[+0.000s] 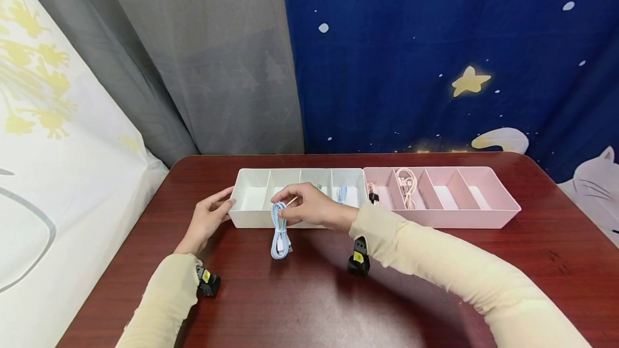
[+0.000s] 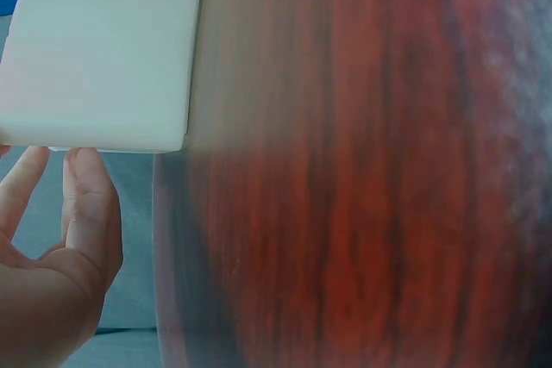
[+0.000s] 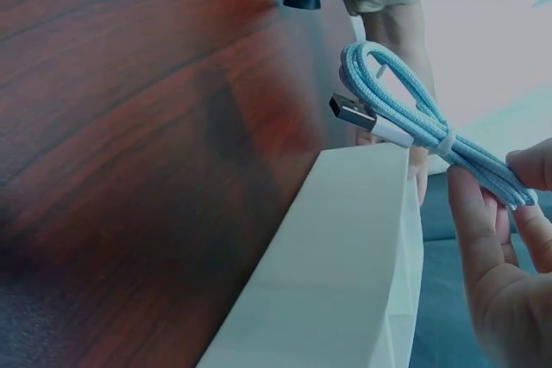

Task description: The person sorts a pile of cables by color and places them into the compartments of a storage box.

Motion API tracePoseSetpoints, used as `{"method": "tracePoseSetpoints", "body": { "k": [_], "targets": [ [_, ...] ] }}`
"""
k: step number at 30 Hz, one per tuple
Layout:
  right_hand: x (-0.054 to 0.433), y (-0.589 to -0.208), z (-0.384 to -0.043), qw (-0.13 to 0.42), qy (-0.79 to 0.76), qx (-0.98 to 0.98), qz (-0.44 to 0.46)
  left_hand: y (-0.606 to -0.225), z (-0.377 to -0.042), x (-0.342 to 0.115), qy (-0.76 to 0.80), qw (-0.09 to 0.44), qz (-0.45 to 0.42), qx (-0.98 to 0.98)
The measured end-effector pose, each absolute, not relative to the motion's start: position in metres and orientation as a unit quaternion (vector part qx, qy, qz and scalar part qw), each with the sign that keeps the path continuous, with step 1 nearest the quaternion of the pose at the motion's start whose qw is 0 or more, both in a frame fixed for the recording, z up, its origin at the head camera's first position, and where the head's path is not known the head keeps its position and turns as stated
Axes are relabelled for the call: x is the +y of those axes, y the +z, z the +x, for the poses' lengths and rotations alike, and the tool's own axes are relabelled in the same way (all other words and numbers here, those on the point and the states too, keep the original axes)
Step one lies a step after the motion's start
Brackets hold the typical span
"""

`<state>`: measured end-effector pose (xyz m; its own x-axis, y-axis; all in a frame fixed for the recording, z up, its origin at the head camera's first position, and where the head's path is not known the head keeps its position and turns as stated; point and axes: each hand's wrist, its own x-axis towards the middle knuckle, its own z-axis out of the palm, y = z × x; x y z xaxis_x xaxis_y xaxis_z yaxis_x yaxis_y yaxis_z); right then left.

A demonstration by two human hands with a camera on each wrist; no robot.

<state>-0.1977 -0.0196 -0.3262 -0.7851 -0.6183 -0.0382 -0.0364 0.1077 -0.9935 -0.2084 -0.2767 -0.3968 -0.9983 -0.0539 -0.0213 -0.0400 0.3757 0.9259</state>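
Observation:
My right hand pinches one end of a coiled light-blue braided USB cable, which hangs down in front of the white divided box. In the right wrist view a band holds the cable bundled, and its USB-A plug sticks out. My left hand touches the left end of the white box with fairly straight fingertips; the left wrist view has those fingers against its end wall. Another blue cable lies in the rightmost white compartment, and my right hand hides part of the middle ones.
A pink divided box adjoins the white one on the right. Its two left compartments hold a pink cable with a black strap and a coiled pink cable. The dark red wooden table ends at curtains behind.

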Motion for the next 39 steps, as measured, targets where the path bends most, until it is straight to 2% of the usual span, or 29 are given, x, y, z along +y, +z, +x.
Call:
{"method": "tracePoseSetpoints", "body": {
  "k": [39],
  "targets": [
    [-0.023,-0.306,-0.244,0.200,-0.646,0.722,-0.144,-0.397,-0.208,-0.277,-0.556,0.008,0.028,-0.831]
  ]
}}
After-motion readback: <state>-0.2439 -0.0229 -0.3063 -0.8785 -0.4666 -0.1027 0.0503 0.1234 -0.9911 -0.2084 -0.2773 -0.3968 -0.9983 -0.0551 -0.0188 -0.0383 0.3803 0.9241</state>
